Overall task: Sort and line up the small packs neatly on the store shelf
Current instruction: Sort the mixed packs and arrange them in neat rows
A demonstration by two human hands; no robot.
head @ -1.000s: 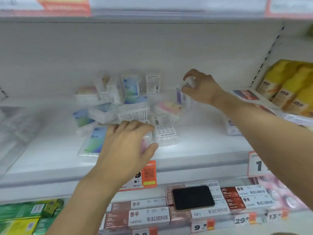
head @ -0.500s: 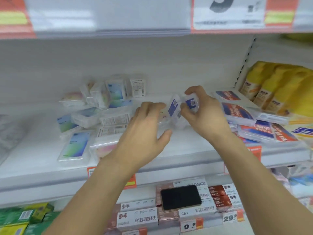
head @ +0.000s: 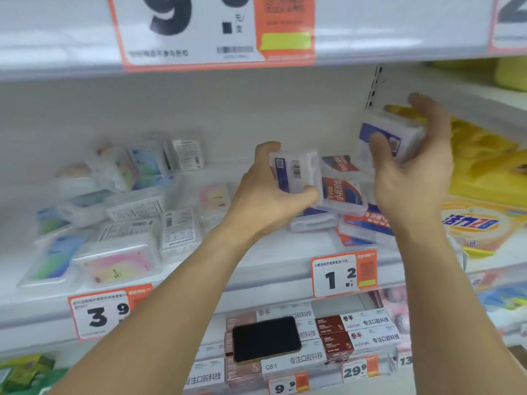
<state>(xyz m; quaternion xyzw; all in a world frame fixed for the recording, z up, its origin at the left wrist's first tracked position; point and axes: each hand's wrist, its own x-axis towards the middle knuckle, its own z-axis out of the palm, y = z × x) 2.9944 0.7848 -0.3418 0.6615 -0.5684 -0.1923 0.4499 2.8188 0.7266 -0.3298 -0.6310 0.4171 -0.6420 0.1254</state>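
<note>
The left hand point(head: 265, 195) curls thumb and fingers round a clear pack with a blue label point(head: 296, 173), and the right hand point(head: 413, 172) grips a second blue-labelled pack point(head: 385, 138) held higher. Beneath them red-and-blue packs point(head: 342, 192) lie stacked on the white shelf point(head: 273, 252). To the left pastel packs point(head: 114, 263) lie jumbled, their contents unclear.

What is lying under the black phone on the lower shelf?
The phone lies on stacked boxes with white and brown labels. The box faces directly beneath it are covered.
</note>
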